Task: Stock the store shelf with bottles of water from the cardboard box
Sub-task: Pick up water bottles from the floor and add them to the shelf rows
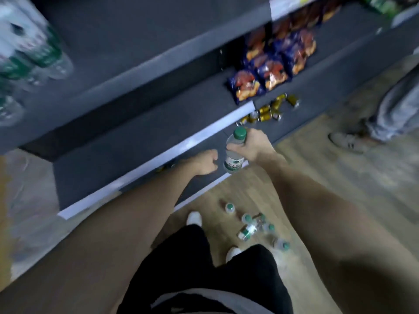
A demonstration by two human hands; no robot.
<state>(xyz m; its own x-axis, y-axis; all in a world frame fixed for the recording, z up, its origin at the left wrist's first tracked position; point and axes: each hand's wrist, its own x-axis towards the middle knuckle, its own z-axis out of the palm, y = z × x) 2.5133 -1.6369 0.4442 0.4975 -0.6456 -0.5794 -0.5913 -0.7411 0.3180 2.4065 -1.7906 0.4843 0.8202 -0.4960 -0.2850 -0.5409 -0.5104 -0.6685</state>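
In front of the dark store shelf (140,141), the person stands and looks down at both arms, which reach toward the lower boards. The right hand (250,145) grips a water bottle (234,152) with a green cap; the fingers are curled around its upper part, and the bottle is nearly upright, a little tilted, above the front edge of the lowest shelf. The left hand (205,163) is just beside the bottle, to its left. Its fingers are curled inward and they hold nothing; whether it touches the bottle, I cannot tell.

On the wooden floor (340,189), between the shelf and the person's white shoes (194,218), several more bottles (254,227) with green caps are scattered, some standing and some lying on their side. On the left edge of the view, higher up, a blurred group of packed bottles (25,48) with green labels is visible on an upper shelf.

On the middle shelf, to the right, blue snack bags (269,69) stand in rows. Below them, small golden wrapped items (268,111) lie on the lowest board. At the far right, the leg and shoe of another person (367,130) are on the floor.
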